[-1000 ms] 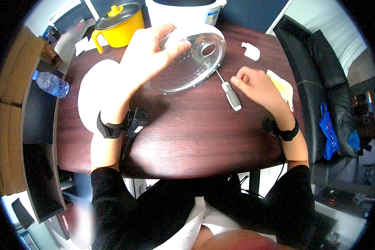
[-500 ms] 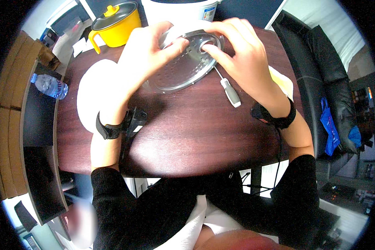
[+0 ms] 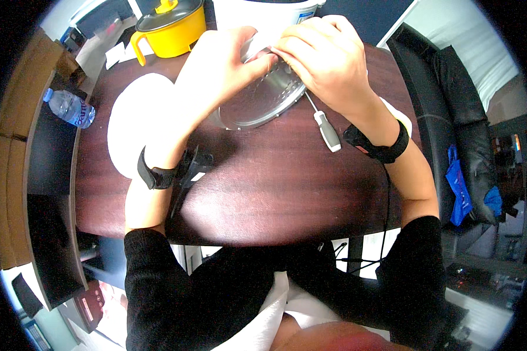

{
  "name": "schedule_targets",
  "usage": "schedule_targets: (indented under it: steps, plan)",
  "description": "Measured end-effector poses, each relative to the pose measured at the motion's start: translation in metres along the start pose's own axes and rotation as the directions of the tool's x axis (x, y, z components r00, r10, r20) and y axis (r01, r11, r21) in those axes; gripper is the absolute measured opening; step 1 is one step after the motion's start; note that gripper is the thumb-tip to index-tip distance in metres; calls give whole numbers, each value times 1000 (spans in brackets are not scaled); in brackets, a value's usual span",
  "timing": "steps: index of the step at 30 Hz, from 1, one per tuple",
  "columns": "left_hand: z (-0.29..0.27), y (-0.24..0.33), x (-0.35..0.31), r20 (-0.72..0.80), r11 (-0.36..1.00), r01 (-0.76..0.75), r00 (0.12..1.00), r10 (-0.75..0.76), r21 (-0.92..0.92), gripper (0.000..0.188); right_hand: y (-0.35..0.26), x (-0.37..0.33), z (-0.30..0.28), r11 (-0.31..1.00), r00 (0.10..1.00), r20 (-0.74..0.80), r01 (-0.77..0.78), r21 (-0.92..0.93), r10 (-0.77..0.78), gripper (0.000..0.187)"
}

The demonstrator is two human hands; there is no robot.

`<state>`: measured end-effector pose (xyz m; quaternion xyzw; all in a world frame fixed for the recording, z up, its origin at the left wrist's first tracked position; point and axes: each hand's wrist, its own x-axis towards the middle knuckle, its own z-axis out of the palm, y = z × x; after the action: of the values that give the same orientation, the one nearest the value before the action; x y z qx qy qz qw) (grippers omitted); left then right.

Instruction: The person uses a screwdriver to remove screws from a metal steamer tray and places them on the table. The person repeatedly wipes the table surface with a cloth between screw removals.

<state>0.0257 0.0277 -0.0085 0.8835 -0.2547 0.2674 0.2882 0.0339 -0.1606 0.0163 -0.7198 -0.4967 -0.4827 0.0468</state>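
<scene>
Between the forearms [image 3: 148,206], brown tabletop [image 3: 275,187] leaves room, up to the grey disc [image 3: 262,102], left hand [image 3: 219,67] and right hand [image 3: 329,61] blocking the way ahead. A screwdriver [image 3: 328,130] obstructs the right; a white rounded object [image 3: 133,126], the left.

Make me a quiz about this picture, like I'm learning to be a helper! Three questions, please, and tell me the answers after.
1. True or false: the screwdriver lies on the table, with its handle outside both hands.

2. What is the main colour of the pot?
a) green
b) yellow
c) red

3. Fill in the gap: the left hand and the right hand are both at the shiny, round ____.

Key:
1. True.
2. b) yellow.
3. Disc.
</scene>
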Motion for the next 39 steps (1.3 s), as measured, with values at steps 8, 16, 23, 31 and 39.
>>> schedule_targets:
  steps: [8,16,23,31,39]
  plan:
    - [3,-2,-2,-40,998,45,998,-43,42,53,4,-20,15,960,972,-48,-218,175,229,8]
    - [-1,2,-2,9,990,138,990,-139,40,60,-15,-39,2,555,769,203,-592,584,606,7]
    - [0,-16,-1,-4,990,113,994,-113,87,55,17,-90,-35,-629,99,837,-613,478,539,21]
    - [2,-15,0,46,993,118,992,-119,27,51,36,-165,-43,-838,-115,867,-342,424,486,23]
    - [-1,-11,1,66,991,133,989,-133,12,52,38,-178,-50,-725,-233,723,-472,501,651,25]
